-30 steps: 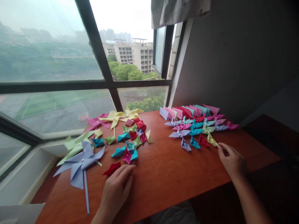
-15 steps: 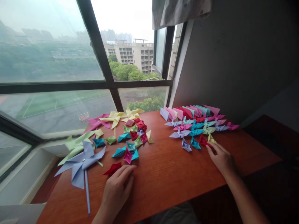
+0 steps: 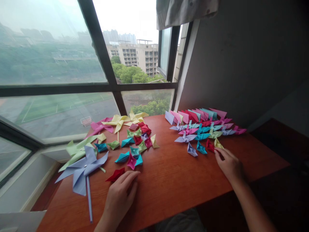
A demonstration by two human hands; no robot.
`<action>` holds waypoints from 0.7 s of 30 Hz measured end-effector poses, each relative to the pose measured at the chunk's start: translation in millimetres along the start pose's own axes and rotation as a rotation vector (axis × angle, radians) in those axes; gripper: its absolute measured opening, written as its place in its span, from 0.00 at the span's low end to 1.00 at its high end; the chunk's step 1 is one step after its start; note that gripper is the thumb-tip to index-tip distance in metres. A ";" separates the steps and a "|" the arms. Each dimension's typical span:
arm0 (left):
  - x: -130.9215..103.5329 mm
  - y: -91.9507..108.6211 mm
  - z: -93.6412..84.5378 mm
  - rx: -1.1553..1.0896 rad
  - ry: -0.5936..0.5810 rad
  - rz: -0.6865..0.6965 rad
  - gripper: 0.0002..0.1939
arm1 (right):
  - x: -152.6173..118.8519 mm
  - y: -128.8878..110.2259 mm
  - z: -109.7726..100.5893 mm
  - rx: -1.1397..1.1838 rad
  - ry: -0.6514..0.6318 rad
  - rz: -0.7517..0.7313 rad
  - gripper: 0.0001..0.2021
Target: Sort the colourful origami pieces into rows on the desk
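Observation:
My left hand [image 3: 121, 193] rests on the table at the lower middle, its fingers loosely curled and nothing seen in them, just right of a red paper boat [image 3: 116, 174]. At the right, my right hand [image 3: 229, 162] has thumb and fingers apart, its fingertips at a red boat [image 3: 210, 145] and just below a yellow boat [image 3: 218, 143]. A blue boat [image 3: 201, 147] and a lilac boat [image 3: 192, 149] stand to the left in the same row. Behind them are rows of folded paper cranes [image 3: 185, 138].
A lilac pinwheel [image 3: 85, 166] lies at the left of the wooden table [image 3: 166, 183], near green, pink and yellow ones. Several paper boats [image 3: 142, 146] cluster at the middle left. Paper planes [image 3: 190, 116] line the back right, below the window and dark wall.

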State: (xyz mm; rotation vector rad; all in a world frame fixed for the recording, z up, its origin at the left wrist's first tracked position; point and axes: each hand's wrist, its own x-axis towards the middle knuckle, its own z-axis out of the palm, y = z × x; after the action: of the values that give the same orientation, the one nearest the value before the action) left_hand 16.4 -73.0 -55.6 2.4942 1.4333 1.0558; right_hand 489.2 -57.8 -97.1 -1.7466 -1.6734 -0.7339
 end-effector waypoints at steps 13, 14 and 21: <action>-1.1 -1.2 0.9 0.005 -0.018 -0.006 0.12 | -0.7 -1.2 -3.0 -0.022 -0.003 -0.028 0.10; -0.7 -0.7 0.4 0.005 -0.019 -0.006 0.12 | -0.5 -1.8 -3.4 -0.016 -0.010 -0.024 0.10; 0.5 -0.4 -0.3 0.006 -0.021 -0.005 0.12 | 0.4 -3.5 -5.1 0.004 -0.032 0.002 0.11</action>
State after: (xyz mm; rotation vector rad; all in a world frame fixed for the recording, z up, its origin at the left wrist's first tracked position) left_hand 16.1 -72.4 -55.4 2.4971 1.4378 1.0233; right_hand 485.8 -61.2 -93.2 -1.7657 -1.6928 -0.7055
